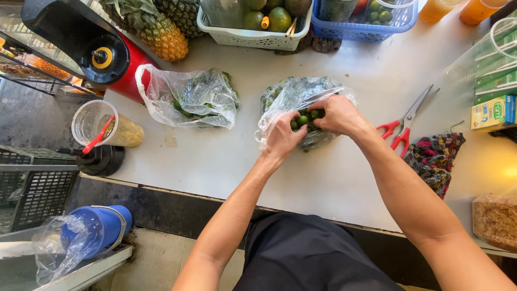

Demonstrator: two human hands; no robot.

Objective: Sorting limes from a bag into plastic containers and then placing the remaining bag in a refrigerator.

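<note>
Green-white carton (pixel 493 112) at counter's right edge, clear plastic bags (pixel 189 98) w/ small green fruit mid-counter

A pale counter (pixel 344 178) carries two clear plastic bags of small green limes: one (pixel 189 98) toward the left edge, the other (pixel 301 105) near the middle. Red-handled scissors (pixel 406 121) lie right of the middle bag, with a knitted multicoloured cloth (pixel 433 159) just beside them; along the far edge stand pineapples (pixel 156 27), a white basket (pixel 253 33) and a blue basket (pixel 366 27).
</note>
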